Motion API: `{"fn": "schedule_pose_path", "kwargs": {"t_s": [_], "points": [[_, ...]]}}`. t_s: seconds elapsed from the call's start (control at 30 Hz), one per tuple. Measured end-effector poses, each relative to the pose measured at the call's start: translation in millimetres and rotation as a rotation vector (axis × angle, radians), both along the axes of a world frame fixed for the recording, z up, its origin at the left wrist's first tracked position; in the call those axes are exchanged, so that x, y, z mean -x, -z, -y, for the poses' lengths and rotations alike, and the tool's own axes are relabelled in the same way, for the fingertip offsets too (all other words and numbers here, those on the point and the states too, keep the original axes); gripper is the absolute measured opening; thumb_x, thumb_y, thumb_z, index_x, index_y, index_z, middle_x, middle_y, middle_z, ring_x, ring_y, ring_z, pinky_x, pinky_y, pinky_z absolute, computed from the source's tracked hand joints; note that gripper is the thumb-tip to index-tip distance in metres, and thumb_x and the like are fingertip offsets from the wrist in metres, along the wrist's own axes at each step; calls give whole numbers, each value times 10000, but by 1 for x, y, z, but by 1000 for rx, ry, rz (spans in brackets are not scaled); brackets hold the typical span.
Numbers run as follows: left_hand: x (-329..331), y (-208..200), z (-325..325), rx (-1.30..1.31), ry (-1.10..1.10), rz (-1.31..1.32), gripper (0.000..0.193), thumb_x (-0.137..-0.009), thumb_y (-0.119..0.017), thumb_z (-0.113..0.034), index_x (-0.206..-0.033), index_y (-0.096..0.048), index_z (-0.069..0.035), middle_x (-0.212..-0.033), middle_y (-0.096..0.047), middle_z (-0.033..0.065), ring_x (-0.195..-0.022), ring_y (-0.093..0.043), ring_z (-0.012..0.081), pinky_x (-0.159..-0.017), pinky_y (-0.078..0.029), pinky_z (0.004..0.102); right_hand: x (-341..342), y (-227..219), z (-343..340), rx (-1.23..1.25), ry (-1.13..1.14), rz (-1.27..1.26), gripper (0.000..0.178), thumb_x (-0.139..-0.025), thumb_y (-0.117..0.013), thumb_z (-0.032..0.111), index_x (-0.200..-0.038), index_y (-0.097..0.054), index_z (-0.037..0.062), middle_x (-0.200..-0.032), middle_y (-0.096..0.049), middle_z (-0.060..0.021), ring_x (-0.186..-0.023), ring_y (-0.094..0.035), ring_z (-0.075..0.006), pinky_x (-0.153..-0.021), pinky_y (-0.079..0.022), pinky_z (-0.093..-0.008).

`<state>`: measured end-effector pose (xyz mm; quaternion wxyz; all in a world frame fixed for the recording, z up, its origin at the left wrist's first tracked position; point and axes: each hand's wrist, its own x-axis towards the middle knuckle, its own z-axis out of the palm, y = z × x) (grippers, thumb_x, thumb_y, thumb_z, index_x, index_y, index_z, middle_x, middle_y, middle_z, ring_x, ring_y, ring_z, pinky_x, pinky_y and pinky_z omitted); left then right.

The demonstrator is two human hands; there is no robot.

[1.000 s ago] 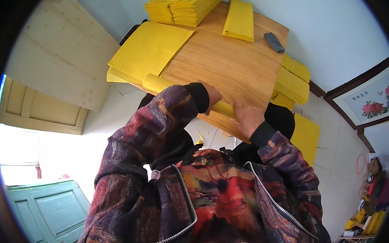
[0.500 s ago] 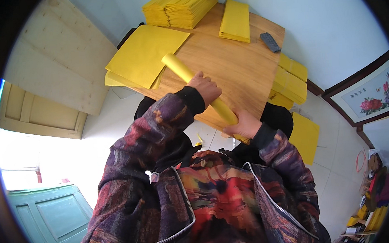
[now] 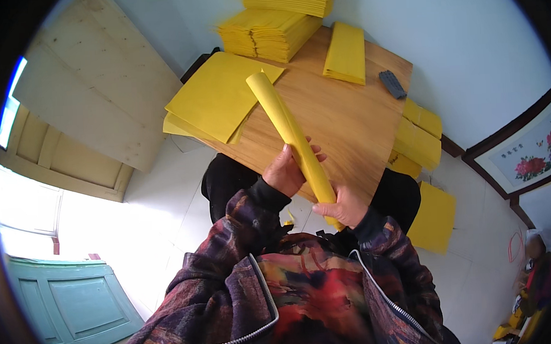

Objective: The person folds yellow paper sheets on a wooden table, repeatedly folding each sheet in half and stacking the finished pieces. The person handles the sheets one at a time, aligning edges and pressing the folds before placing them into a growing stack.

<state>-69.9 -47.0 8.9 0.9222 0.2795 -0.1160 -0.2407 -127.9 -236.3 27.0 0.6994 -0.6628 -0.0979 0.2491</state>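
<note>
A rolled tube of yellow paper (image 3: 278,112) is held slantwise over the near edge of the wooden table (image 3: 341,125). My left hand (image 3: 288,167) cups the tube around its middle, thumb on top and fingertips showing on the far side. Lower down, my right hand (image 3: 343,207) wraps round the near end, with its thumb across the paper. The tube's upper end points away to the left, above a flat pile of yellow sheets (image 3: 218,94) on the table's left side. Its lowest end is partly hidden by the right hand.
Stacks of folded yellow paper (image 3: 271,32) stand at the table's back. A narrow folded bundle (image 3: 345,53) and a dark grey block (image 3: 392,85) lie towards the right. More yellow bundles (image 3: 418,141) and a yellow sheet (image 3: 432,217) are beside the table, on the right.
My left hand has turned from gripping over the tube to cupping it from below. The tube has come nearer to me and stands steeper. My right hand has moved slightly nearer too.
</note>
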Motion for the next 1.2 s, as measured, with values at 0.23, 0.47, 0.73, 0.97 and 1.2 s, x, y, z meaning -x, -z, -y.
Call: {"fn": "schedule_pose_path", "kwargs": {"t_s": [0.23,0.47,0.73,0.97,1.2], "points": [[-1,-23,11,250,85,12,439,-924,-561,-487,-1125,-477,-106,-887,-516,52,-804,-553,214,-787,-473,401,13,-9,-17,-645,-275,-549,251,-832,-704,121,-1013,-541,58,-761,-548,-20,-611,-534,-110,-565,-448,-252],[-6,-30,28,-357,-495,-37,323,-925,-608,-391,-930,-519,-81,-774,-548,58,-666,-583,196,-610,-499,342,4,9,-28,440,294,516,307,-775,-748,97,-979,-529,29,-778,-576,-47,-635,-572,-108,-587,-475,-288],[-1,-35,18,172,204,157,347,-886,-650,-322,-1054,-454,-90,-775,-475,31,-659,-521,173,-695,-474,328,16,-7,-14,-596,-308,-520,299,-795,-709,73,-1038,-536,42,-731,-565,-25,-580,-546,-123,-545,-450,-252],[-5,-28,26,-435,-252,12,278,-883,-662,-299,-954,-538,-62,-704,-567,72,-605,-577,199,-586,-478,335,16,2,-22,-103,6,-260,266,-797,-692,59,-1006,-529,45,-713,-552,-38,-552,-529,-124,-526,-430,-250],[0,-30,25,9,36,36,233,-890,-656,-239,-968,-513,-72,-734,-527,62,-651,-560,201,-630,-499,360,18,8,-10,-597,-296,-472,251,-844,-669,121,-1022,-515,35,-748,-539,-41,-578,-524,-116,-541,-433,-239]]}}
